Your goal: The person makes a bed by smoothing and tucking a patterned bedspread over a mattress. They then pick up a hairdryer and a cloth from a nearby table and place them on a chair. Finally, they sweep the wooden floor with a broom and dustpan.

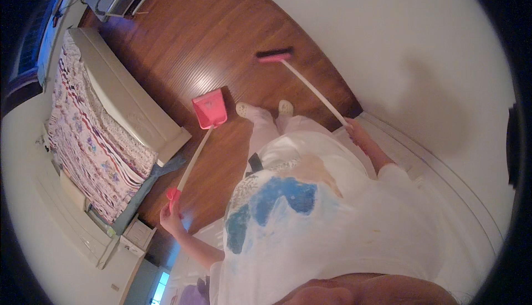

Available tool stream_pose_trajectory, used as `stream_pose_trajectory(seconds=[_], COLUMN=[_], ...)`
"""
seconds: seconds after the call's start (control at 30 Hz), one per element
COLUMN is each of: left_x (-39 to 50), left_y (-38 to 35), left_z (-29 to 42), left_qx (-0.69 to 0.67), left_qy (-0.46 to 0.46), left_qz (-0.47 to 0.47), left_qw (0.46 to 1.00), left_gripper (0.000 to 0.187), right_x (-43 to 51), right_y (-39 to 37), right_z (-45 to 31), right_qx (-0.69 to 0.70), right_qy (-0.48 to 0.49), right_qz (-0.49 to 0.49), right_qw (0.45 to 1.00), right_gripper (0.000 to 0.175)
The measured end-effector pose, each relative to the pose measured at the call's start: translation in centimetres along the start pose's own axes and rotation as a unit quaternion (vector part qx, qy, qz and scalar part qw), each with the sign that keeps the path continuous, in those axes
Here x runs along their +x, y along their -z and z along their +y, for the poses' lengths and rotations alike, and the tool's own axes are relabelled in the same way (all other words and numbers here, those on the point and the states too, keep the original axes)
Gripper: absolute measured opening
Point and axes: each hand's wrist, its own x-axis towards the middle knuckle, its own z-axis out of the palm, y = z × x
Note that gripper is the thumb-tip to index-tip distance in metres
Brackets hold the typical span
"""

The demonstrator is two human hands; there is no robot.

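Note:
My left hand grips the pink top end of a long-handled dustpan. Its pale stick runs away from me to the pink pan, which is at the wood floor left of my feet. Nothing can be made out clearly inside the pan. On the other side, my right hand is closed around the pale stick of a broom. The broom's pink head with dark bristles is over the floor beyond my feet, near the white wall. Whether the bristles touch the floor is hard to tell.
A bed with a patterned cover stands at the left, its pale footboard facing the floor. A small white bedside cabinet is beside it. The white wall borders the wood floor on the right. Pale clogs are on my feet.

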Motion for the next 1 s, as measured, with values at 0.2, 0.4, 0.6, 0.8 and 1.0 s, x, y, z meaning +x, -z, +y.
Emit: stream_pose_trajectory(seconds=[0.2,0.4,0.6,0.8,1.0], left_x=[0.7,2.3,1.9,0.2,0.9], left_y=[-0.3,-0.6,0.0,1.1,1.9], left_z=[-1.1,-2.1,-2.5,-3.1,-6.2], left_qx=[-0.015,-0.022,-0.032,-0.005,0.066], left_qy=[0.002,-0.020,-0.006,0.022,0.015], left_qz=[-0.025,-0.050,-0.058,-0.056,-0.041], left_qw=[1.000,0.998,0.998,0.998,0.997], left_gripper=[0.024,0.022,0.017,0.016,0.017], right_x=[-1.2,12.7,11.8,2.2,5.3], right_y=[2.2,-0.7,-2.3,-2.7,-6.8], right_z=[3.3,-7.9,-18.8,-9.3,-7.3], right_qx=[-0.076,0.056,0.054,-0.051,-0.066], right_qy=[-0.054,-0.031,-0.082,0.010,0.052], right_qz=[-0.001,0.008,-0.078,-0.075,-0.061], right_qw=[0.996,0.998,0.992,0.996,0.995], right_gripper=[0.034,0.029,0.029,0.033,0.029])
